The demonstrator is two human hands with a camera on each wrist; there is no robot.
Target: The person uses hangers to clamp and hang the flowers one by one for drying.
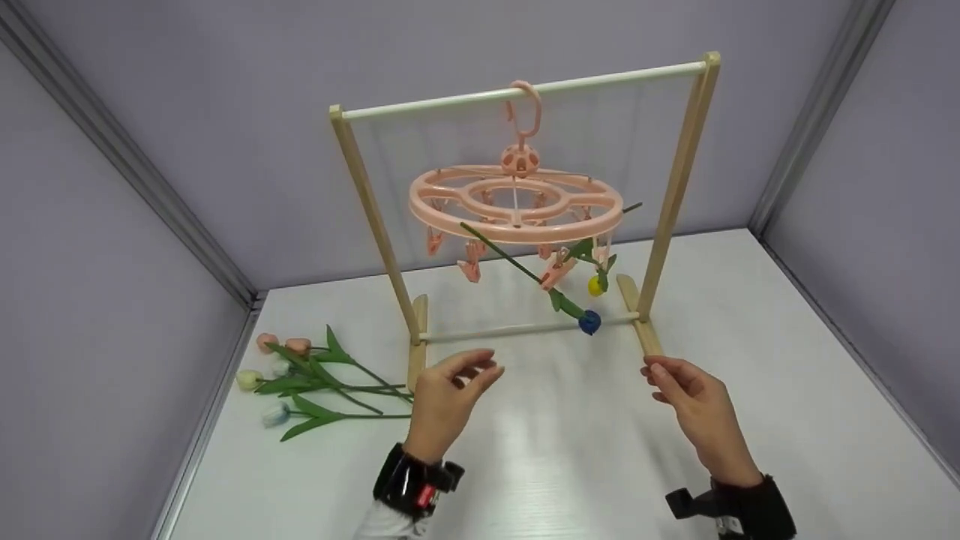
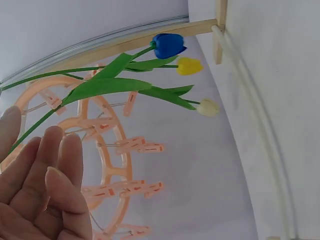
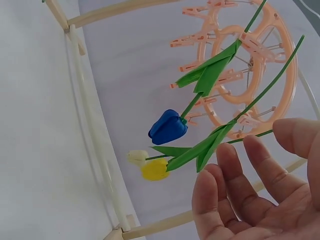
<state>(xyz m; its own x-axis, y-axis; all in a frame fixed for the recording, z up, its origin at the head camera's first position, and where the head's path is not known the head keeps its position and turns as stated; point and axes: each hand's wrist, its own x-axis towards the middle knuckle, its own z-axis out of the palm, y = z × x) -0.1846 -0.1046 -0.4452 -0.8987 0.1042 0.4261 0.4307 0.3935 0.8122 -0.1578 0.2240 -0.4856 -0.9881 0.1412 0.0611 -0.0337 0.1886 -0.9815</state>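
A round pink clip hanger hangs by its hook with small clothespins below it. One clothespin grips the stem of a blue tulip, which tilts head down. Beside it hang a yellow tulip and a cream tulip; the cream one is hidden in the head view. My left hand hovers below the hanger's left side, fingers loosely bent, with nothing in it. To the right, my right hand is raised near the stand's right foot, its fingers loosely bent and holding nothing.
A wooden stand with a white top bar carries the hanger. On the white table, left of the stand, lie several tulips, among them a pink one and a pale blue one. Grey walls enclose the table.
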